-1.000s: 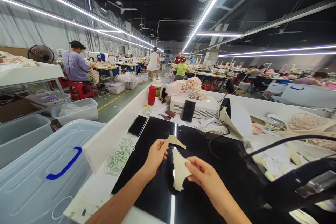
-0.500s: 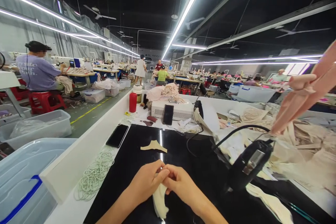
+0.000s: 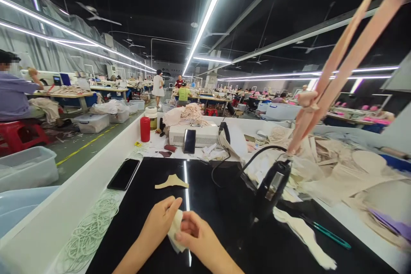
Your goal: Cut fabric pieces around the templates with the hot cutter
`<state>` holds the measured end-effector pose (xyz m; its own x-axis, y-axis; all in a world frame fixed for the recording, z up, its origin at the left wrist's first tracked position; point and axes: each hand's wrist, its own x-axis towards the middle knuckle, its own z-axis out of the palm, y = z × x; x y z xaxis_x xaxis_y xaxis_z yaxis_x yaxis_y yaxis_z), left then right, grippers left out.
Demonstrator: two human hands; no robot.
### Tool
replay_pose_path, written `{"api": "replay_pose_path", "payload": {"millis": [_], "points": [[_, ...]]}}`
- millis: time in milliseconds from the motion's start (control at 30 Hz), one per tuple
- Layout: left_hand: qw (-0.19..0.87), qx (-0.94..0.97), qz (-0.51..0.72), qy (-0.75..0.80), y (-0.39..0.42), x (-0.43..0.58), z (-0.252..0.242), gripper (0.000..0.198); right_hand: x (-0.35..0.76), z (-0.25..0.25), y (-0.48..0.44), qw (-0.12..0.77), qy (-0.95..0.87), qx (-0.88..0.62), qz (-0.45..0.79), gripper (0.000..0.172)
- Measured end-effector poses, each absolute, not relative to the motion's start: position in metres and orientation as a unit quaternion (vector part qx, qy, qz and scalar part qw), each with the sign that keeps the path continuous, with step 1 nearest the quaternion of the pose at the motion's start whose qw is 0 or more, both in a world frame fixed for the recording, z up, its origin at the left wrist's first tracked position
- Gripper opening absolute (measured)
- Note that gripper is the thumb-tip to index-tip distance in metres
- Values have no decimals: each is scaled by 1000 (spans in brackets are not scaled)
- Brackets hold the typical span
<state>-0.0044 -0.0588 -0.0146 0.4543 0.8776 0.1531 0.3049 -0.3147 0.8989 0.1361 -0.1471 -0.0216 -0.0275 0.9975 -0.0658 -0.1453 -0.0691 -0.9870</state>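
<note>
Over the glossy black work surface (image 3: 221, 218), my left hand (image 3: 158, 221) pinches a piece of pale cream fabric (image 3: 175, 227) between thumb and fingers. My right hand (image 3: 201, 233) curls its fingers and thumb at the fabric's right edge; the fingertips are partly hidden behind it. The fabric hangs folded between both hands, its lower end just above the surface. Beyond my hands lies a flat, curved cream fabric piece (image 3: 171, 181). To the right, a black hand-held device (image 3: 272, 186) hangs by a knotted pink strap (image 3: 310, 111).
A cream fabric strip (image 3: 305, 237) and a teal-handled tool (image 3: 332, 235) lie at right. Pale green cord (image 3: 91, 231) and a phone (image 3: 124, 174) sit left. A red container (image 3: 145, 129) and white machine (image 3: 194, 135) stand behind. Fabric scraps (image 3: 334, 162) heap at right; people work beyond.
My view has swung to the right. My right hand's fingers have opened somewhat and moved slightly away from my left hand; the fabric now shows between them, more spread out.
</note>
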Motion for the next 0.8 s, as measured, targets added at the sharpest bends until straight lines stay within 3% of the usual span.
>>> {"api": "replay_pose_path", "payload": {"millis": [100, 333, 633, 800], "points": [[451, 727, 346, 386, -61, -1, -11, 68, 131, -21, -149, 511, -448, -480, 554, 48], [601, 623, 324, 382, -69, 5, -9, 76, 132, -12, -153, 501, -426, -461, 596, 60], [594, 609, 359, 384, -63, 3, -20, 75, 122, -18, -157, 507, -423, -532, 530, 49], [655, 561, 328, 385, -70, 11, -24, 74, 120, -11, -164, 482, -413, -516, 576, 54]]}}
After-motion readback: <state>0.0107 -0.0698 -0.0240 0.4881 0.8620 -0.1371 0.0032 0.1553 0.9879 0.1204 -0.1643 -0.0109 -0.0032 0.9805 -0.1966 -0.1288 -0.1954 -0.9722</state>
